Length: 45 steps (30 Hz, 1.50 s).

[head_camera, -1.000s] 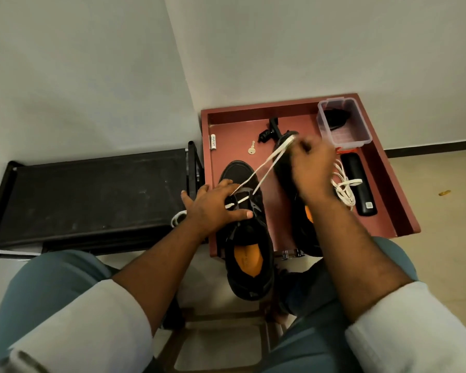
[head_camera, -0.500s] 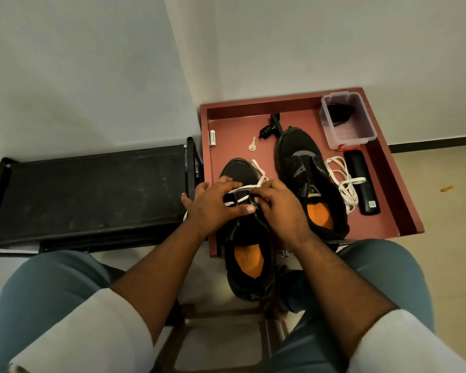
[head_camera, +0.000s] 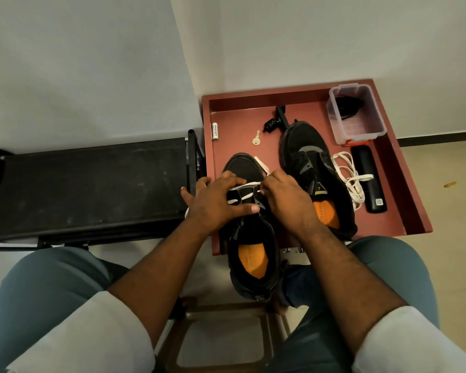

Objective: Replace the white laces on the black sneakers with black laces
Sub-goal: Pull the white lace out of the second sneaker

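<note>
Teal trousers and rolled white sleeves fill the bottom of the view, belonging to a seated person who leans over a low reddish-brown tray table [head_camera: 412, 200]. 2 black sneakers with orange insoles are in front of them. The nearer sneaker [head_camera: 253, 254] has its heel hanging off the tray's front edge, toe pointing away. Its white lace [head_camera: 244, 195] is threaded only through the rows nearest the toe. The left hand [head_camera: 217, 201] rests over the sneaker's left side, fingers spread and curved across the tongue, thumb stretched toward the middle. The right hand [head_camera: 287, 201] sits at the right side, fingertips pinching the lace where a strand runs across between the 2 hands; a loose end [head_camera: 261, 164] trails past the toe.

Just right of it lies the second sneaker [head_camera: 311, 168], unlaced, partly covered by the right wrist. Beside that sneaker is a removed white lace [head_camera: 350, 179] in a loose bundle, touching a black oblong case [head_camera: 369, 181]. Farther back sit a small key [head_camera: 256, 138], a white tube [head_camera: 215, 131], a black clamp-like gadget [head_camera: 276, 121] and a clear plastic box [head_camera: 357, 114] with something dark inside; I cannot tell what. Left of the tray stands a black fabric rack [head_camera: 92, 181] against the grey wall.
</note>
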Tool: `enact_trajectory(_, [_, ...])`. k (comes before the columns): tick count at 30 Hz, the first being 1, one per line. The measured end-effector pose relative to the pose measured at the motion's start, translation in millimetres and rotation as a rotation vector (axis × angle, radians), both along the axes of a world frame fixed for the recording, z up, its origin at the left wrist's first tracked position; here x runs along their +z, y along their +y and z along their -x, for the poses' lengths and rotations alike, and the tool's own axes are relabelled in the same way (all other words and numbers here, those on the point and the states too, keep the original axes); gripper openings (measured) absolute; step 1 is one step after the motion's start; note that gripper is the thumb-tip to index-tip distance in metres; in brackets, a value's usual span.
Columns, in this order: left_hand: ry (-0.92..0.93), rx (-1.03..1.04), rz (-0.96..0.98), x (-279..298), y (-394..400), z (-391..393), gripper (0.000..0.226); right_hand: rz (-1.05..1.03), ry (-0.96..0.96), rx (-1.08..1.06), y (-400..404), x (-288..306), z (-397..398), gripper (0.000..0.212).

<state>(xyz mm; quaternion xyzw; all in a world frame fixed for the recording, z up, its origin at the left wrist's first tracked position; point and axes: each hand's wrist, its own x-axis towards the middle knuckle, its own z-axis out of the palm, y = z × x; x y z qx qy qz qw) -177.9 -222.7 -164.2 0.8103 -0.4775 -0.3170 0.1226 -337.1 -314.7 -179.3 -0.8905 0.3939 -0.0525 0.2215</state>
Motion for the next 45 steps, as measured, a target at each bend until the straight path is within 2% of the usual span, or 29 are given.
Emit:
enact_trajectory(2, [0.008, -0.002, -0.001, 0, 0, 0, 0.07, 0.137, -0.067, -0.132, -8, 14, 5, 0.018])
enact_trajectory(5, [0.01, -0.005, -0.004, 2, 0, 0, 0.069, 0.439, -0.242, -0.534, -33, 42, 24, 0.02])
enact_trajectory(7, [0.009, -0.007, -0.002, 2, 0, 0, 0.069, 0.454, -0.212, -0.702, -37, 52, 34, 0.023])
enact_trajectory(9, [0.011, -0.005, -0.005, 2, 1, 1, 0.069, 0.352, -0.138, -0.59, -25, 50, 29, 0.038])
enact_trajectory(11, [0.004, -0.01, -0.011, 2, 1, 1, 0.069, 0.244, 0.0, -0.295, -6, 38, 18, 0.05])
enact_trajectory(13, [-0.014, -0.018, -0.014, 2, 1, 1, 0.07, 0.181, 0.143, -0.052, 6, 20, 7, 0.039])
enact_trajectory(14, [-0.022, -0.021, -0.014, 2, 1, 1, 0.07, 0.179, 0.18, 0.001, 9, 12, 3, 0.03])
enact_trajectory(17, [-0.024, -0.024, -0.013, 1, 3, 1, 0.07, 0.21, 0.139, -0.002, 7, 4, -1, 0.013])
enact_trajectory(19, [-0.016, -0.023, -0.014, 1, 3, 2, 0.069, 0.245, 0.03, -0.133, -3, 8, 5, 0.012])
enact_trajectory(22, [0.004, -0.023, -0.009, 2, 2, 2, 0.069, 0.218, -0.334, -0.711, -31, 31, 34, 0.015])
enact_trajectory(23, [0.007, -0.024, -0.006, 3, 2, 2, 0.068, 0.212, -0.407, -0.845, -38, 38, 44, 0.017])
enact_trajectory(24, [0.01, -0.022, -0.003, 3, 2, 2, 0.068, 0.217, -0.396, -0.893, -41, 43, 51, 0.019])
enact_trajectory(26, [0.012, -0.018, 0.001, 3, 2, 2, 0.068, 0.23, -0.248, -0.772, -34, 46, 50, 0.035])
enact_trajectory(28, [0.004, -0.019, 0.002, 3, 2, 3, 0.068, 0.232, -0.108, -0.487, -17, 41, 37, 0.049])
enact_trajectory(31, [-0.008, -0.025, -0.002, 3, 2, 4, 0.069, 0.207, 0.104, -0.071, 1, 19, 13, 0.035])
enact_trajectory(34, [-0.015, -0.024, -0.001, 3, 2, 4, 0.069, 0.191, 0.127, 0.0, 5, 5, 2, 0.017])
enact_trajectory(37, [-0.018, -0.016, -0.01, 5, 2, 7, 0.067, 0.217, -0.027, -0.172, -6, 9, 10, 0.014])
enact_trajectory(39, [-0.008, -0.012, -0.018, 6, 1, 7, 0.066, 0.231, -0.215, -0.479, -20, 21, 24, 0.015])
enact_trajectory(42, [-0.006, -0.012, -0.024, 5, -1, 6, 0.065, 0.245, -0.596, -0.958, -45, 40, 55, 0.017])
enact_trajectory(43, [-0.009, -0.014, -0.025, 4, -2, 7, 0.065, 0.243, -0.669, -1.041, -52, 44, 64, 0.017])
enact_trajectory(45, [-0.007, -0.014, -0.021, 4, -1, 9, 0.065, 0.177, -0.708, -1.034, -55, 42, 75, 0.013])
